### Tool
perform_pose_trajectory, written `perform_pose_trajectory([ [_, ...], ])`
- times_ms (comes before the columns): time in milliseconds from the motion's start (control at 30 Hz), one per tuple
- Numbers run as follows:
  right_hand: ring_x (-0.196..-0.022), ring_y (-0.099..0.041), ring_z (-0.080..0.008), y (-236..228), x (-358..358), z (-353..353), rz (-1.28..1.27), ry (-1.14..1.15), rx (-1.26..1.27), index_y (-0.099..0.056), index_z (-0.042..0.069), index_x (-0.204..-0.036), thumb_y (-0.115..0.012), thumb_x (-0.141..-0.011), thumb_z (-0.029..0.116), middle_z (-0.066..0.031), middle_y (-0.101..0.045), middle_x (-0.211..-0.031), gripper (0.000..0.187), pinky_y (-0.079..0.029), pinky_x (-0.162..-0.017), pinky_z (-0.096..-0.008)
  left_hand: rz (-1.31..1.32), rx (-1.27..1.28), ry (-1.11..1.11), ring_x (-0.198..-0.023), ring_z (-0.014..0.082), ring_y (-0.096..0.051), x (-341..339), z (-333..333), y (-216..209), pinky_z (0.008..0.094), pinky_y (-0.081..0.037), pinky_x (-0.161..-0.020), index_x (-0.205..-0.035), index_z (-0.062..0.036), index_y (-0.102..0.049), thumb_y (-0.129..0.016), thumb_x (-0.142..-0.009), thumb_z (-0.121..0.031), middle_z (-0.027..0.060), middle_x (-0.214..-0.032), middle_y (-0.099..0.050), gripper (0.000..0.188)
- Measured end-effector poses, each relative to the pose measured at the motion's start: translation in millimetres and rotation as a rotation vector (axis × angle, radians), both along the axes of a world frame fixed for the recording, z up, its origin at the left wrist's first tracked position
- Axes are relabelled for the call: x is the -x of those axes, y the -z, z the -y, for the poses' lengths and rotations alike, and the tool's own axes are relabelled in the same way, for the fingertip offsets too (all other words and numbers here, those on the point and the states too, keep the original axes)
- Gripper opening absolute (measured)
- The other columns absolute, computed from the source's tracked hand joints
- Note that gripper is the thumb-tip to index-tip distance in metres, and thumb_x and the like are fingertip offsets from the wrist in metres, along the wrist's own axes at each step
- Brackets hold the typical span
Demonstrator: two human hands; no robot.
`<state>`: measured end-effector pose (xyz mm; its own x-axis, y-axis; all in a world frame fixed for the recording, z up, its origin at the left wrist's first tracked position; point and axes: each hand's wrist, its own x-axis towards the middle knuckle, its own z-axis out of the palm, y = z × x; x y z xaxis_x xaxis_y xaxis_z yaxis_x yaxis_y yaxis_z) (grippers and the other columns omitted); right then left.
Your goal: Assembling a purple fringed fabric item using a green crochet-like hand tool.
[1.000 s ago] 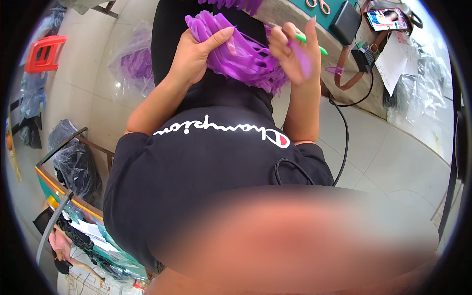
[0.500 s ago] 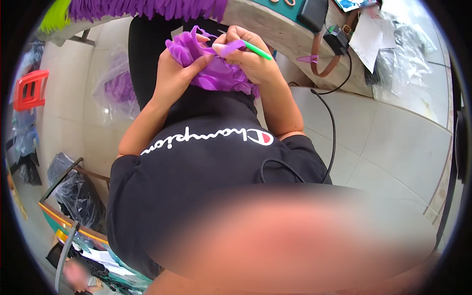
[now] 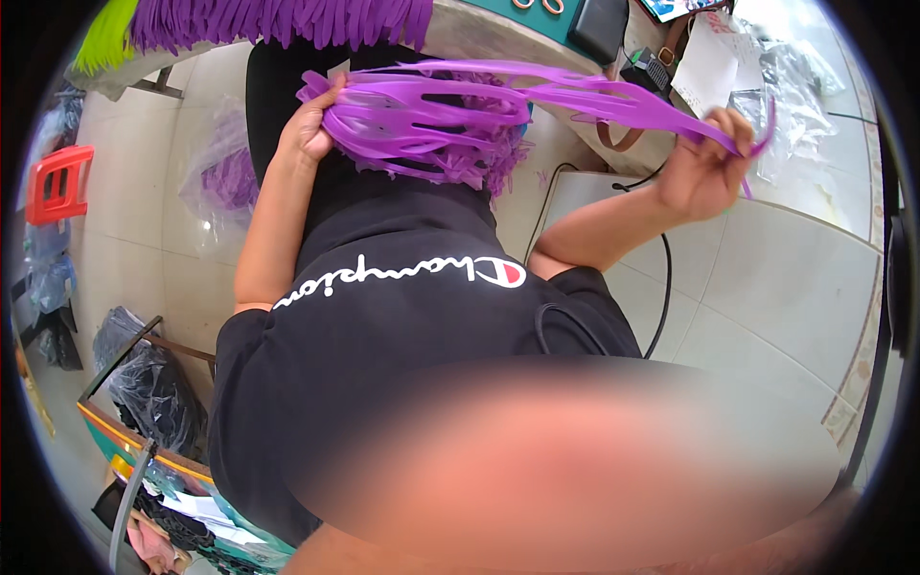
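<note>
Since half a second ago the right hand (image 3: 702, 172) has swung away from the lap and out to the person's right, drawing a few purple strips (image 3: 613, 101) taut between it and the purple bundle (image 3: 422, 134), where before both hands sat close together over the bundle.

Taking that bundle as the landmark: the left hand (image 3: 311, 125) clamps its left end, fingers curled shut around the gathered rubbery loops, pressing them against the lap. The right hand, well to the bundle's right and slightly lower, has its fingers pinched closed on the far ends of the stretched strips; whether the green tool from earlier is in that hand cannot be told.

As a judgement, only a small part is separated out: a few strips are pulled free while the bulk of the tangle sits unsorted in the lap, and more purple fringe (image 3: 278, 19) hangs above the bundle at the counter (image 3: 479, 34) edge.

Room is mixed. Above and to the right of the bundle, the counter edge, a brown strap (image 3: 628, 134) and clear plastic bags (image 3: 786, 86) crowd the outstretched hand. Below and right of the bundle lies open tiled floor (image 3: 767, 287), crossed only by a black cable (image 3: 661, 287). Left of the bundle, another bag of purple pieces (image 3: 225, 177) rests on the floor.
</note>
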<state>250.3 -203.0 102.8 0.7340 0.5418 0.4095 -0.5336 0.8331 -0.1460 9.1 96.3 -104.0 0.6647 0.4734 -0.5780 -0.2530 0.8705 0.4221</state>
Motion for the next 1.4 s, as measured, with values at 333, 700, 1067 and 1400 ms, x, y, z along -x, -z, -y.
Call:
perform_pose_trajectory([
  [333,-0.065,-0.033,-0.0144,-20.9,-48.9,62.1,0.094,0.44,-0.297,-0.044,0.003,-0.079,-0.053,-0.086,0.003,-0.0056,-0.046,-0.081,0.011,-0.024,-0.053,-0.0262,-0.24,-0.018,-0.295,-0.102,0.0229,-0.058,12.2,-38.9,37.4,0.0402,-0.044,-0.096,-0.108,-0.0041,-0.058,-0.059,-0.088,-0.008,0.0093,-0.108,-0.061,0.021],
  [700,-0.079,-0.043,-0.0229,28.7,13.9,-47.6,0.212,0.189,0.492,-0.048,0.001,-0.081,-0.057,-0.08,0.014,-0.0091,-0.047,-0.079,0.016,-0.034,-0.077,-0.0355,0.146,-0.024,0.042,-0.102,0.0191,-0.058,11.5,6.5,-58.8,0.0334,-0.042,-0.096,-0.111,-0.0011,-0.057,-0.063,-0.086,-0.012,0.0092,-0.11,-0.061,0.027],
  [1067,-0.051,-0.019,-0.0104,81.5,103.4,-115.2,0.915,-0.274,0.718,-0.024,0.012,-0.059,-0.02,-0.086,0.071,0.0032,-0.023,-0.052,0.066,-0.017,-0.048,-0.0269,0.121,-0.552,0.06,-0.085,0.0139,-0.063,11.7,78.6,-115.6,0.0279,-0.049,-0.077,-0.099,-0.0021,-0.062,-0.068,-0.081,-0.006,0.0042,-0.091,-0.065,0.02],
  [1400,-0.051,-0.021,-0.0105,94.5,111.5,-118.0,0.9,-0.232,0.694,-0.025,0.011,-0.06,-0.019,-0.09,0.066,0.0019,-0.025,-0.052,0.063,-0.018,-0.048,-0.0271,0.158,-0.586,0.05,-0.084,0.0152,-0.061,12.9,81.3,-116.1,0.0292,-0.049,-0.077,-0.104,-0.0006,-0.059,-0.068,-0.081,-0.006,0.0063,-0.092,-0.064,0.025],
])
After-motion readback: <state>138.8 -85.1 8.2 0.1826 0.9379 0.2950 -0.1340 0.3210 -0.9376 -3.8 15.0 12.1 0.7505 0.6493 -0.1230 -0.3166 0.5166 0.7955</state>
